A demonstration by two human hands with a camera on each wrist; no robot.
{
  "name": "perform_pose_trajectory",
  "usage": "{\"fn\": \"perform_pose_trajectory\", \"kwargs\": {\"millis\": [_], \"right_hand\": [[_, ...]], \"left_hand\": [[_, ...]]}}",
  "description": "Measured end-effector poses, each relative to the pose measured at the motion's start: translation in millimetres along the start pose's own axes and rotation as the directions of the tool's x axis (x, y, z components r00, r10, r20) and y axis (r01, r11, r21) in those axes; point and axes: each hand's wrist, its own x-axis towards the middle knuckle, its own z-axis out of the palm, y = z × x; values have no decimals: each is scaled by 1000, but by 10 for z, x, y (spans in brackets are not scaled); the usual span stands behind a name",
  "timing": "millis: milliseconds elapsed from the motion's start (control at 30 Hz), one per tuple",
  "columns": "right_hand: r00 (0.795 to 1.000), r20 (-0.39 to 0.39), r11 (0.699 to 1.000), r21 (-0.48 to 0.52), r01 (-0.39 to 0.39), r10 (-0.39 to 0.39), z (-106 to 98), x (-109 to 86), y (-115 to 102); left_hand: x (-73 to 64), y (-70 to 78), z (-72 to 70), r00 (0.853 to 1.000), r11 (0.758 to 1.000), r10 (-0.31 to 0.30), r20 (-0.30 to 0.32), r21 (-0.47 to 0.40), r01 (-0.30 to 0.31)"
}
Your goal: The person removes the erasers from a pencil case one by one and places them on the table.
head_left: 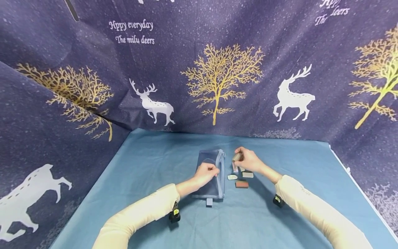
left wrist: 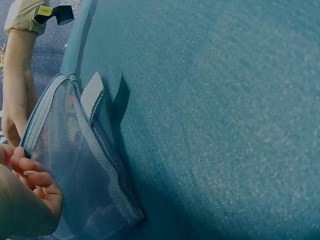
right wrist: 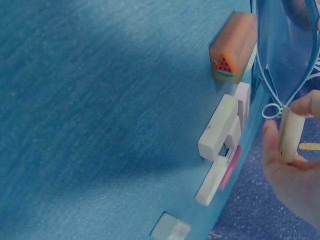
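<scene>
A blue mesh zip pouch (head_left: 202, 191) lies on the cloth. My left hand (head_left: 205, 174) pinches the pouch's zipper edge (left wrist: 39, 120) and lifts it, so the mouth gapes in the right wrist view. Beside the pouch my right hand (head_left: 251, 161) holds a cream, block-shaped eraser (right wrist: 291, 134) between thumb and fingers, close to the zipper end with its pull ring (right wrist: 271, 111). Below that hand lie several more erasers: an orange-brown one (right wrist: 235, 47) with a watermelon picture, a long whitish one (right wrist: 218, 127) and other small pale blocks.
A blue cloth (head_left: 149, 162) covers the table. A pale bluish block (right wrist: 171, 227) lies apart from the erasers in the right wrist view. Behind the table hangs a dark curtain (head_left: 174, 69) with deer and trees. Each wrist wears a black camera (head_left: 174, 216).
</scene>
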Motion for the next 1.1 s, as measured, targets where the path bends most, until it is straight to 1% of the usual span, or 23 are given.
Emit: {"fn": "perform_pose_trajectory", "kwargs": {"millis": [133, 200, 267, 333, 433, 467, 600, 767, 867, 1000, 1100], "right_hand": [[1000, -19, 1000, -11, -9, 9, -27, -16, 25], [1000, -24, 1000, -6, 1, -1, -39, -25, 39], [999, -32, 1000, -4, 28, -28, -50, -37, 46], [999, -34, 999, -2, 35, -35, -60, -46, 62], [999, -38, 1000, -15, 0, 0, -71, -40, 81], [999, -38, 999, -15, -29, 28, -78, -36, 89], [995, -61, 996, -35, -83, 81, -112, -10, 130], [990, -94, 994, -42, -105, 101, -161, 4, 200], [987, -123, 991, -75, -110, 101, -192, 2, 240], [981, -150, 984, -107, -139, 122, -228, -11, 286], [977, -160, 981, -110, -161, 142, -240, -17, 322]], "left_hand": [[-15, 1, -2, 1000, 1000, 6, -9, 1, -6], [-22, 1, -1, 1000, 1000, 5, -13, 0, -5], [-25, -2, 2, 1000, 1000, 9, -19, 0, -8], [-26, -7, 9, 1000, 1000, 12, -21, 9, -12], [-23, -17, 19, 1000, 1000, 16, -22, 12, -16], [-20, -20, 21, 1000, 1000, 16, -22, 14, -16], [-8, -18, 18, 999, 1000, 21, -31, 10, -21], [-2, -13, 15, 999, 1000, 25, -33, 20, -24], [-16, -13, 19, 999, 1000, 19, -26, 22, -19], [-27, -22, 28, 1000, 1000, 18, -25, 23, -18], [-23, -30, 31, 999, 1000, 17, -29, 20, -16]]}}
